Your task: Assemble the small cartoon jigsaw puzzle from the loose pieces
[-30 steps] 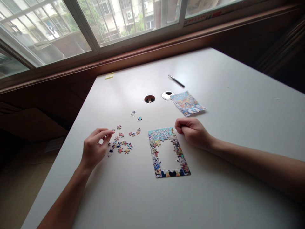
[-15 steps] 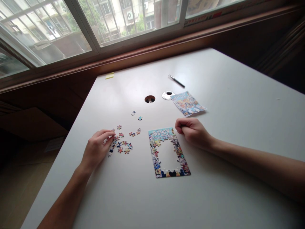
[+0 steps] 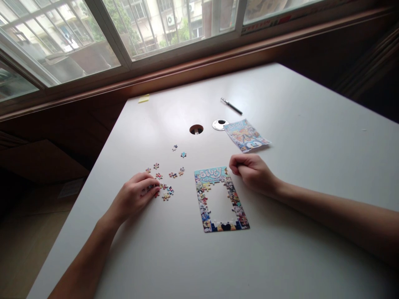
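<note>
My left hand [image 3: 136, 195] rests over the left part of a pile of small jigsaw pieces [image 3: 166, 194]. Its thumb and fingers are slightly apart, with some pieces showing between them; I see none lifted off the table. A partly built jigsaw puzzle [image 3: 199, 198] lies in front of me, its colourful border joined around a bare middle. At the puzzle's upper right corner my right hand [image 3: 251, 172] lies closed in a fist on the table, with no object showing in it.
Loose pieces [image 3: 183, 154] are scattered behind the pile. A creased picture sheet [image 3: 246, 135] lies beyond my right hand, beside a round metal cover [image 3: 220, 124] and a pen [image 3: 231, 106]. The white table has a round hole [image 3: 196, 129]; a yellow note [image 3: 144, 99] sits near its far edge.
My left hand has shifted right and onto the pile, covering pieces that showed before. Its thumb and fingers now point at the pile's middle. My right hand stays where it was.
</note>
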The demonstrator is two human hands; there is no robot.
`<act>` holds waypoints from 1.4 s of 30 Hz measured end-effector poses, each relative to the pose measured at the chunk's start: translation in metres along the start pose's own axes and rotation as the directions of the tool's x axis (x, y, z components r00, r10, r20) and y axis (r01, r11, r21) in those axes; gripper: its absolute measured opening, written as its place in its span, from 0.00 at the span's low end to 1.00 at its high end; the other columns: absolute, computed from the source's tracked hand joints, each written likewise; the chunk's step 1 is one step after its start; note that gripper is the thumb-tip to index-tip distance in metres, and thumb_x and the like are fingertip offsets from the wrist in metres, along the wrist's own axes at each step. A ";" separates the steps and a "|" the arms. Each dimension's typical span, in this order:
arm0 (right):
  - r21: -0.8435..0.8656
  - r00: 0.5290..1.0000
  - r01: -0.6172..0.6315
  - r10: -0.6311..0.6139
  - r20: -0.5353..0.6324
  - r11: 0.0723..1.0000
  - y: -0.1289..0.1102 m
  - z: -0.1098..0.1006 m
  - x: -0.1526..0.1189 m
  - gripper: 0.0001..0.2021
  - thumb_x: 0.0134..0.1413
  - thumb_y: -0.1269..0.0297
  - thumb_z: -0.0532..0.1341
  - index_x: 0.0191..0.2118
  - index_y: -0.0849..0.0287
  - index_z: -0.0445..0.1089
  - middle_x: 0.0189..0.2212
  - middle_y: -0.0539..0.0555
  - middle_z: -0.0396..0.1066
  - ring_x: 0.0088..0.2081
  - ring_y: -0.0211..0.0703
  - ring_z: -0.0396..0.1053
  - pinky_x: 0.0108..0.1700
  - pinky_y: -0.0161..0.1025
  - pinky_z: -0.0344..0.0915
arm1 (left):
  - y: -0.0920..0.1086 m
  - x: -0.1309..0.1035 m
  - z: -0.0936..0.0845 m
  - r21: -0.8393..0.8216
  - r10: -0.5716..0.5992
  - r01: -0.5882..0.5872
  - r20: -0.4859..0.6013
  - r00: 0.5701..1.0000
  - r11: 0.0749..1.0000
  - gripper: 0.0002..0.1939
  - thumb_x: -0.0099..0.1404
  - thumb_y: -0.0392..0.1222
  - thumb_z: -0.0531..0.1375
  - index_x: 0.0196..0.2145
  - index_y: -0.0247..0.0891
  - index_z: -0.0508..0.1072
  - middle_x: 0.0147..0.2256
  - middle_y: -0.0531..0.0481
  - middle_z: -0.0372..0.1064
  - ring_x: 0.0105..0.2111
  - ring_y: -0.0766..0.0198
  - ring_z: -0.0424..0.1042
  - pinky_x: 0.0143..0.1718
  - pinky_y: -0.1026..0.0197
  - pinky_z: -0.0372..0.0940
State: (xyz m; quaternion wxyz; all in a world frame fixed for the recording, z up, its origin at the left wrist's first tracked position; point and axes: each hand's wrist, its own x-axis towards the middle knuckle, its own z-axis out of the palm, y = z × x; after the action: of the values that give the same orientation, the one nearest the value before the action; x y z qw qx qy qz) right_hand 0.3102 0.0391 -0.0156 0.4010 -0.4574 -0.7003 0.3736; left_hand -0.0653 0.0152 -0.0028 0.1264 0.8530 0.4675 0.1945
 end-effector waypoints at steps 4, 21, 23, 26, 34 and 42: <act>0.004 1.000 -0.002 0.002 -0.001 1.000 0.000 0.000 0.000 0.08 0.36 0.75 0.47 0.19 0.58 0.60 0.17 0.47 0.58 0.23 0.35 0.55 0.27 0.37 0.50 | -0.001 0.000 0.000 0.002 0.008 -0.008 0.005 1.000 1.000 0.08 0.68 0.42 0.59 0.42 0.42 0.77 0.43 0.46 0.71 0.44 0.59 0.72 0.48 0.57 0.68; 0.015 1.000 0.000 0.000 0.005 1.000 0.001 0.000 0.000 0.08 0.36 0.75 0.47 0.19 0.58 0.60 0.17 0.47 0.58 0.23 0.35 0.55 0.27 0.37 0.50 | 0.002 0.001 -0.002 0.007 0.067 -0.067 0.035 0.997 0.998 0.07 0.66 0.42 0.62 0.43 0.42 0.75 0.45 0.45 0.70 0.47 0.56 0.69 0.49 0.55 0.67; 0.015 1.000 -0.002 0.002 0.004 1.000 0.001 0.000 0.000 0.08 0.36 0.75 0.47 0.19 0.58 0.60 0.17 0.47 0.58 0.23 0.35 0.55 0.27 0.37 0.50 | 0.001 0.002 -0.001 0.004 0.066 -0.066 0.026 0.998 0.998 0.05 0.66 0.41 0.62 0.40 0.41 0.74 0.44 0.45 0.70 0.47 0.57 0.69 0.49 0.55 0.66; 0.015 1.000 -0.003 0.003 0.003 1.000 0.001 0.000 0.000 0.08 0.36 0.75 0.47 0.19 0.58 0.60 0.17 0.47 0.58 0.23 0.35 0.55 0.27 0.37 0.50 | 0.002 0.002 -0.002 0.009 0.063 -0.064 0.008 0.998 0.998 0.03 0.67 0.40 0.60 0.36 0.40 0.73 0.44 0.45 0.70 0.47 0.57 0.69 0.49 0.55 0.66; 0.018 1.000 -0.009 0.009 0.006 1.000 -0.001 0.001 0.000 0.08 0.36 0.75 0.47 0.19 0.58 0.60 0.17 0.47 0.58 0.23 0.36 0.54 0.27 0.38 0.50 | 0.011 0.002 -0.006 0.017 0.068 -0.069 0.050 0.996 0.997 0.05 0.66 0.38 0.60 0.40 0.41 0.73 0.48 0.45 0.70 0.50 0.55 0.68 0.52 0.51 0.65; 0.013 1.000 -0.016 0.016 0.003 1.000 -0.002 0.000 0.000 0.08 0.35 0.75 0.48 0.19 0.58 0.60 0.17 0.48 0.58 0.23 0.36 0.54 0.28 0.37 0.50 | 0.010 0.001 -0.006 0.018 0.046 -0.046 0.026 0.999 0.999 0.02 0.65 0.37 0.60 0.35 0.40 0.73 0.45 0.44 0.68 0.48 0.55 0.68 0.50 0.54 0.66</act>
State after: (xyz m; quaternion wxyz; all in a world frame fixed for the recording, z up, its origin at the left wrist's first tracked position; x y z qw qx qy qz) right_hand 0.3097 0.0386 -0.0136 0.3997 -0.4599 -0.6947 0.3822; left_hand -0.0601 0.0114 0.0071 0.1201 0.8670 0.4480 0.1821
